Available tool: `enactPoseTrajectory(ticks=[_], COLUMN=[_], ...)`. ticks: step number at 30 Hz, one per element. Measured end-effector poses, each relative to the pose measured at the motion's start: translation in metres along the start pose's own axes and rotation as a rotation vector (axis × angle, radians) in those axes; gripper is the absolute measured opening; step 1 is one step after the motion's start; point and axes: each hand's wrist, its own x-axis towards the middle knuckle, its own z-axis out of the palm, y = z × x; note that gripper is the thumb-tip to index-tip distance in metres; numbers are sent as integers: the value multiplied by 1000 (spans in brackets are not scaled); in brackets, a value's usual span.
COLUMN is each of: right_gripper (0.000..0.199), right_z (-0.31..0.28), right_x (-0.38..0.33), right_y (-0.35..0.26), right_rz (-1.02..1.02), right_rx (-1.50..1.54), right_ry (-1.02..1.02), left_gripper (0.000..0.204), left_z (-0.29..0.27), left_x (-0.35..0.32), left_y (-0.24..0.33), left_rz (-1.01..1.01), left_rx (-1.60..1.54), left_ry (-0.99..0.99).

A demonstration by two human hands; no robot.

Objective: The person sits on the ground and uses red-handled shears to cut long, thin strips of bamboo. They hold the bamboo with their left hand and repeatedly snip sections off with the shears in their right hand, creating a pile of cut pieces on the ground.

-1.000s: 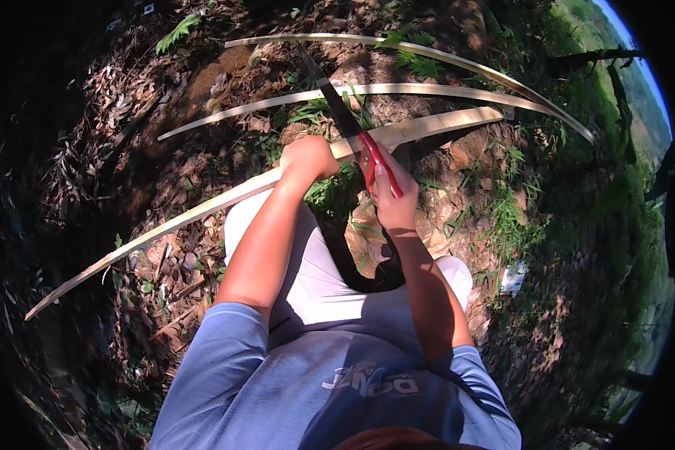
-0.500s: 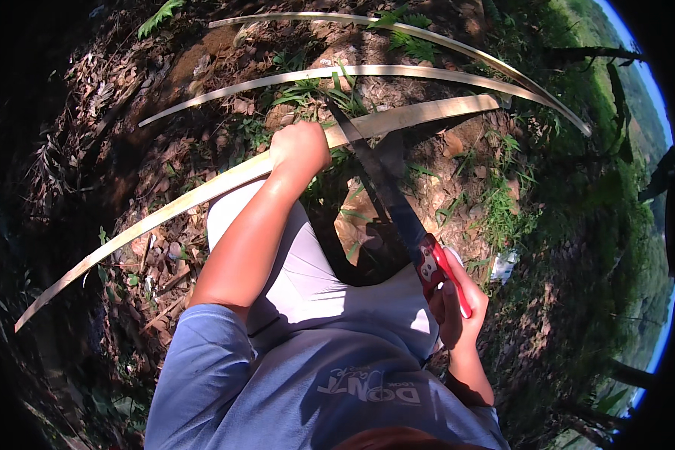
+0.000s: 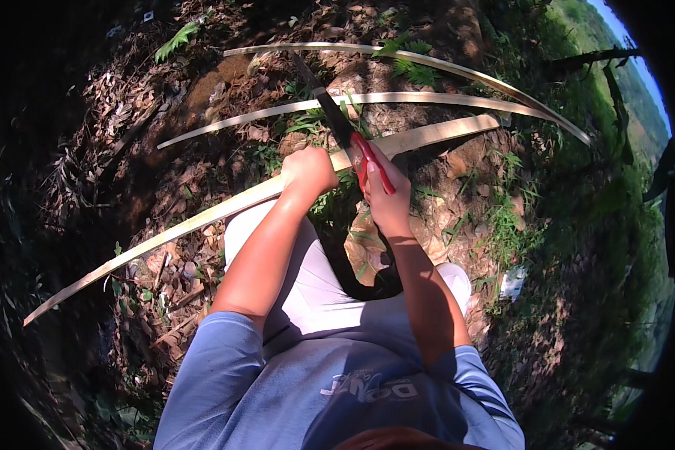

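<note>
A long pale wooden strip (image 3: 195, 222) runs slantwise before me, from low on the left up to the right. My left hand (image 3: 307, 174) is wrapped round it near its middle, knuckles up. In my right hand (image 3: 390, 193) is the red handle of a hand saw (image 3: 331, 109). Its dark blade crosses the strip just right of my left fist and points away to the upper left. The handle is close over the strip. Whether the teeth touch the wood, I cannot tell.
Two more pale strips, a nearer one (image 3: 277, 109) and a farther one (image 3: 457, 67), lie on the leaf-strewn ground beyond. Green grass (image 3: 506, 225) grows at the right, with a small whitish wrapper (image 3: 512, 283) near it. A stone (image 3: 364, 251) lies between my legs.
My right hand has pushed the saw forward and to the upper left, bringing its handle from beside my thigh up to the strip. My left hand keeps its hold on the strip.
</note>
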Motion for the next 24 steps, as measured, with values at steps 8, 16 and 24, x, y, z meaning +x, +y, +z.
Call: enactPoseTrajectory(ticks=[8,16,24], right_gripper=[44,46,43], right_z=[-116,-137,-21], right_x=[-181,-222,-28], right_y=[-28,-67,-20], right_rz=[199,215,2], right_rx=[-44,-246,-102], right_ry=[64,19,-16], left_gripper=[39,37,36], left_z=[-2,-2,-1], left_x=[5,1,2], left_y=[6,6,5], left_rz=[-21,-27,2], left_rx=[-42,22,-12], left_ry=[-83,-75,2])
